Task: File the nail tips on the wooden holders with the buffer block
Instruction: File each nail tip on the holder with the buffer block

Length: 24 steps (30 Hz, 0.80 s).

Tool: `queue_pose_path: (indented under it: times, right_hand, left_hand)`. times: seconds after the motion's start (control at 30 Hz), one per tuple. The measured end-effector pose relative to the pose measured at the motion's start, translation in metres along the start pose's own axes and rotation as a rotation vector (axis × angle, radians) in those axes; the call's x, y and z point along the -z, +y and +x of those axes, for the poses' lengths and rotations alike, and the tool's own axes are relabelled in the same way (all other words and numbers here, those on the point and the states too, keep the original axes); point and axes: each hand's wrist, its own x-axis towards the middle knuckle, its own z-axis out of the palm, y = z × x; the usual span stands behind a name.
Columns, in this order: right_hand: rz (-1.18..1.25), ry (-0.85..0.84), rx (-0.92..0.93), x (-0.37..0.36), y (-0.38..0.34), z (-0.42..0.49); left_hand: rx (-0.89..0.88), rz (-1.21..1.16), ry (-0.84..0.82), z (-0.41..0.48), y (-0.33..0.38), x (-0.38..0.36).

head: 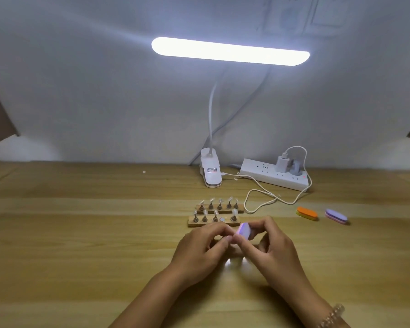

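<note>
Two wooden holders lie side by side on the table: the far holder (219, 207) carries several metal stands with clear nail tips, and the near holder (213, 221) has one bare slot. Just in front of them my right hand (271, 254) grips a pale purple buffer block (244, 230) between thumb and fingers. My left hand (200, 250) pinches a small nail tip (229, 238) against the block; whether its stand is in the hand is hidden.
An orange buffer block (307, 213) and a purple one (336, 216) lie to the right. Behind the holders stand a white clip lamp base (211, 171), a power strip (275, 174) and a looping white cable (260, 197). The lit lamp bar (230, 51) hangs overhead.
</note>
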Motion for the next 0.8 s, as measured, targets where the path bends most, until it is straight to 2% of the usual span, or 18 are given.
queue_pose_path:
  times: [0.1, 0.23, 0.37, 0.5, 0.63, 0.73, 0.8]
  right_hand:
    - [-0.079, -0.020, 0.101, 0.0002, -0.0016, -0.0028]
    - [-0.050, 0.014, 0.051, 0.0014, -0.0024, -0.0013]
    - [-0.106, -0.039, 0.160, -0.0001, -0.0061, -0.0070]
    - [-0.024, 0.132, 0.056, 0.0038, -0.0023, -0.0020]
    - [-0.075, -0.059, 0.153, -0.0008, -0.0041, -0.0054]
    - [-0.116, 0.017, 0.103, 0.0003, -0.0004, -0.0016]
    - [-0.222, 0.005, 0.169, -0.0008, -0.0016, -0.0052]
  left_hand:
    - [-0.009, 0.007, -0.014, -0.0001, -0.0003, 0.0007]
    - [-0.016, 0.027, -0.007, 0.0001, -0.0009, 0.0006]
    - [-0.016, 0.018, -0.017, -0.0011, -0.0008, 0.0008]
    - [-0.001, -0.005, -0.014, -0.0011, -0.0002, 0.0004]
    - [0.011, 0.041, -0.009, -0.0005, 0.0009, 0.0012]
    - [0.014, 0.067, -0.005, -0.0009, 0.0000, 0.0007]
    - [0.013, 0.066, -0.008, -0.0014, 0.0005, 0.0009]
